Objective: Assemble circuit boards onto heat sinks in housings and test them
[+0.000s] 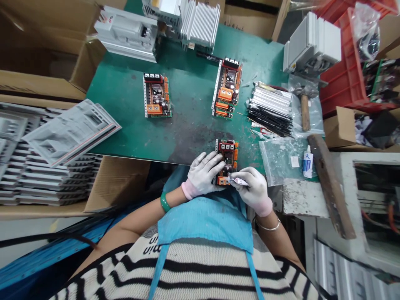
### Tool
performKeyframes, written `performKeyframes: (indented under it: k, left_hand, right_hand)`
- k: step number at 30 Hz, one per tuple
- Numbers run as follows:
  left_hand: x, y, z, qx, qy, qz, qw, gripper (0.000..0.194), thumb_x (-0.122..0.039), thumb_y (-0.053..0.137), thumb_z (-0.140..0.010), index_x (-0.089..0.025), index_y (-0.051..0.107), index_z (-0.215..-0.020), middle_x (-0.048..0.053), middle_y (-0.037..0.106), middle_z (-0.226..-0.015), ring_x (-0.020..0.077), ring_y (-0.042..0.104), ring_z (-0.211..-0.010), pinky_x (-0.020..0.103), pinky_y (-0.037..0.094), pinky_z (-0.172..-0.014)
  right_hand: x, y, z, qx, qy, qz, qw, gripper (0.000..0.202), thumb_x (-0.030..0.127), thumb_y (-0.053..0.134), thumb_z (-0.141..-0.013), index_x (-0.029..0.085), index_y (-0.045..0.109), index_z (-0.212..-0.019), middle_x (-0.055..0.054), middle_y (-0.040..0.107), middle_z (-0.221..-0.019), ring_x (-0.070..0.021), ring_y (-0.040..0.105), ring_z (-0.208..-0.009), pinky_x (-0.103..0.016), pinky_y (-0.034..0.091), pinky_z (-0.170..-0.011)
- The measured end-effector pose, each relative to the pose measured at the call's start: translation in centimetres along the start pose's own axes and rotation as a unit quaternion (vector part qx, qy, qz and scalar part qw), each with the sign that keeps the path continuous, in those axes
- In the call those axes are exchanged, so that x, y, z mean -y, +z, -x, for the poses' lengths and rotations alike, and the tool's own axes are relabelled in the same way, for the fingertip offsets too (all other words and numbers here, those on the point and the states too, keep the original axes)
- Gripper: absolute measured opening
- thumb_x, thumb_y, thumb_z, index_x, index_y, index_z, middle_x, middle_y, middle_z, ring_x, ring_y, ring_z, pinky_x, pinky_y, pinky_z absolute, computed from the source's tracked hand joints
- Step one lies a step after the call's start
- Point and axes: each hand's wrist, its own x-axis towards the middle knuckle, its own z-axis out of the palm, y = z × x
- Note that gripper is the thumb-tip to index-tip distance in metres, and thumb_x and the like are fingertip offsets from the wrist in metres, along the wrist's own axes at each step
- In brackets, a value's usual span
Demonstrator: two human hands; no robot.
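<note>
On the green surface (193, 93), 3 circuit boards (227, 162) are seen; 1 is steadied by the left hand (204, 173), 1 white tube (238, 181) is pinched in the right hand (252, 189).

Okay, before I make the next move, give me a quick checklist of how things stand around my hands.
1. Left hand on the nearest circuit board: ok.
2. Right hand gripping the small white tube: ok.
3. Tube tip touching the orange block: cannot tell; it is close, but contact is unclear.
4. Board's near end fully on the green table: cannot tell; the hands and board hide the edge.
5. Hammer away from both hands: ok.
6. Table free of scraps: not ok; pale bits lie near the strip bundle.
</note>
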Motion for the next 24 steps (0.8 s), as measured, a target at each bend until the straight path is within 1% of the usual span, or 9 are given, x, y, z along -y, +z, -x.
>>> performKeyframes:
  k: [4, 10, 13, 15, 18, 21, 24]
  left_hand:
    - [0.0, 0.1, 0.0, 0.002, -0.007, 0.0, 1.0, 0.067, -0.067, 0.063, -0.08, -0.019, 0.06, -0.126, 0.012, 0.062, -0.132, 0.0292, 0.055, -0.128, 0.043, 0.031, -0.116]
    - [0.2, 0.3, 0.3, 0.008, -0.007, 0.009, 1.0, 0.07, -0.07, 0.06, -0.081, -0.019, 0.058, -0.129, 0.013, 0.06, -0.134, 0.0302, 0.052, -0.13, 0.045, 0.03, -0.117]
    - [0.2, 0.3, 0.3, 0.017, -0.013, 0.017, 1.0, 0.074, -0.072, 0.057, -0.082, -0.017, 0.056, -0.131, 0.014, 0.06, -0.135, 0.0308, 0.051, -0.131, 0.046, 0.029, -0.117]
    - [0.1, 0.3, 0.3, 0.022, -0.017, 0.023, 0.999, 0.076, -0.073, 0.056, -0.082, -0.016, 0.055, -0.132, 0.015, 0.059, -0.135, 0.0312, 0.05, -0.132, 0.046, 0.028, -0.117]
    - [0.1, 0.3, 0.2, 0.02, -0.014, 0.026, 0.999, 0.075, -0.073, 0.055, -0.083, -0.015, 0.056, -0.13, 0.016, 0.059, -0.135, 0.031, 0.05, -0.133, 0.046, 0.028, -0.118]
    - [0.1, 0.3, 0.1, 0.016, -0.013, 0.025, 0.999, 0.073, -0.073, 0.055, -0.084, -0.015, 0.056, -0.129, 0.016, 0.06, -0.134, 0.0305, 0.05, -0.132, 0.045, 0.027, -0.118]
    - [0.1, 0.2, 0.1, 0.018, -0.015, 0.022, 0.999, 0.074, -0.072, 0.054, -0.084, -0.015, 0.055, -0.13, 0.015, 0.06, -0.135, 0.0304, 0.051, -0.132, 0.045, 0.027, -0.118]
  right_hand:
    - [0.1, -0.6, 0.5, -0.021, 0.014, 0.026, 0.999, 0.009, 0.03, 0.063, -0.092, 0.023, 0.068, -0.09, -0.002, 0.066, -0.079, -0.0152, 0.063, -0.07, -0.028, 0.05, -0.062]
    - [0.4, -1.1, 1.3, -0.058, 0.033, 0.043, 0.997, 0.005, 0.027, 0.064, -0.091, 0.024, 0.068, -0.092, -0.001, 0.064, -0.077, -0.0146, 0.063, -0.068, -0.027, 0.051, -0.06]
    - [0.4, -0.9, 2.1, -0.068, 0.028, 0.039, 0.997, 0.005, 0.025, 0.064, -0.091, 0.024, 0.067, -0.095, -0.001, 0.064, -0.077, -0.0148, 0.063, -0.068, -0.027, 0.051, -0.06]
    - [0.4, -0.5, 2.8, -0.085, 0.022, 0.038, 0.995, 0.007, 0.024, 0.064, -0.09, 0.023, 0.066, -0.097, -0.002, 0.063, -0.078, -0.0151, 0.062, -0.068, -0.028, 0.051, -0.06]
    - [0.5, 0.2, 4.0, -0.106, 0.014, 0.03, 0.994, 0.011, 0.02, 0.063, -0.09, 0.024, 0.065, -0.1, -0.002, 0.062, -0.078, -0.0153, 0.06, -0.067, -0.028, 0.051, -0.059]
    - [0.8, 0.4, 4.8, -0.104, 0.007, 0.021, 0.994, 0.017, 0.016, 0.064, -0.088, 0.024, 0.064, -0.103, -0.002, 0.061, -0.078, -0.0154, 0.057, -0.067, -0.029, 0.05, -0.059]
    - [1.1, 0.3, 4.9, -0.094, -0.014, 0.019, 0.995, 0.02, 0.014, 0.064, -0.087, 0.024, 0.062, -0.105, -0.001, 0.061, -0.077, -0.0154, 0.057, -0.068, -0.029, 0.049, -0.06]
